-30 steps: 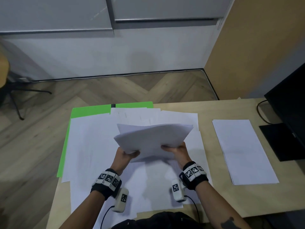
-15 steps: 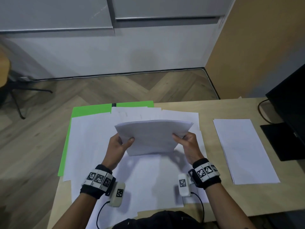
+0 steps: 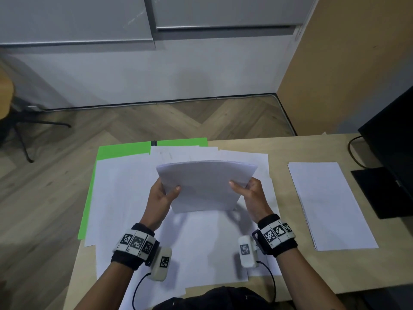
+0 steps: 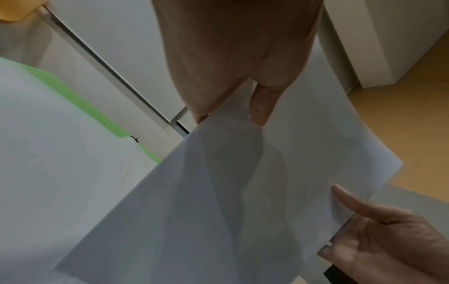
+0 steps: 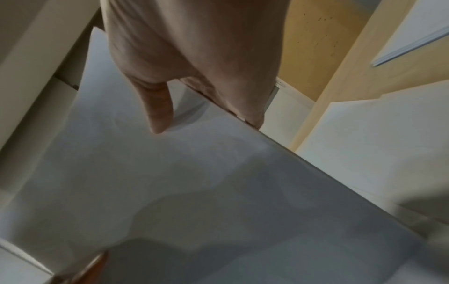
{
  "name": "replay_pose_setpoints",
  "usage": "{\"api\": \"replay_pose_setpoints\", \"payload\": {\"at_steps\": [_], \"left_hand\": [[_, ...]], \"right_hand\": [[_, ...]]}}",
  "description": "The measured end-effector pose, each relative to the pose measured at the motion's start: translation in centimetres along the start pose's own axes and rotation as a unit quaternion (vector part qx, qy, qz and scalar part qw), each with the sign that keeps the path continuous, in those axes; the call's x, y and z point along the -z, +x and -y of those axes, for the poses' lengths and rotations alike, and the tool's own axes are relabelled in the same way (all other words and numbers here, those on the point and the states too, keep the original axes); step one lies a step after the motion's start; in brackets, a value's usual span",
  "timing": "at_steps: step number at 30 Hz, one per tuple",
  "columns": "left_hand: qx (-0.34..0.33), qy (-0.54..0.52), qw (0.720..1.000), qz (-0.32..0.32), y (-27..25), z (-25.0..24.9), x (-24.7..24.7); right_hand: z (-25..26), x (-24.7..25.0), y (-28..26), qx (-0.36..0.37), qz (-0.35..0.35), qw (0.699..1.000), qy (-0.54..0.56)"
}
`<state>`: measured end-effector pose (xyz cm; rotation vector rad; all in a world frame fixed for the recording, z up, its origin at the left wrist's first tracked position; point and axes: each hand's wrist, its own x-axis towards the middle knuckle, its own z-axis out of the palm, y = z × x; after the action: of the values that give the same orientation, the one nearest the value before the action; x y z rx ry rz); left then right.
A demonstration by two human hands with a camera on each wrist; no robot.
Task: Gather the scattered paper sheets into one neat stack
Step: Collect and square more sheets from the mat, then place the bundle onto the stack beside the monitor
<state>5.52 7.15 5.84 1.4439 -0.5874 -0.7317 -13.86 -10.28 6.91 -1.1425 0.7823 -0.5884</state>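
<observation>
Pinching the bundle (image 3: 206,186) at its side edges, thumbs on top and fingers beneath, left hand (image 3: 161,195) and right hand (image 3: 253,196) hold it above the worktop (image 3: 279,148). Its long axis runs left to right, the far edge raised. Loose sheets (image 3: 125,198) lie below; a stack (image 3: 328,204) lies to the right.

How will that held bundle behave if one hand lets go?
Probably floppy: the bundle is thin paper, and its top edge already bows while the left hand and right hand hold its sides. Sheets would likely slide and fan out; nothing visibly binds them. Likely light, since thumb-and-finger holds carry it.
</observation>
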Motion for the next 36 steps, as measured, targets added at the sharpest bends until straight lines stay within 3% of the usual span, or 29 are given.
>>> {"api": "replay_pose_setpoints", "payload": {"at_steps": [5,10,20,27,36], "left_hand": [[0.014,0.085,0.996,-0.015,-0.3,1.3,1.1],[-0.005,0.175,0.984,-0.039,-0.8,2.3,2.9],[0.02,0.15,0.983,-0.1,0.0,1.3,1.7],[0.037,0.15,0.984,-0.093,2.2,-0.4,-3.2],[0.163,0.179,0.97,-0.028,4.1,1.6,-15.3]], "right_hand": [[-0.8,0.7,-0.2,0.008,-0.028,1.0,-0.009],[-2.2,2.4,-0.2,0.005,-0.051,0.995,-0.091],[-1.8,3.6,0.4,0.032,-0.053,0.981,-0.182],[1.1,7.4,1.6,0.036,-0.069,0.983,-0.166],[2.8,18.7,3.3,-0.049,-0.139,0.963,-0.225]]}}
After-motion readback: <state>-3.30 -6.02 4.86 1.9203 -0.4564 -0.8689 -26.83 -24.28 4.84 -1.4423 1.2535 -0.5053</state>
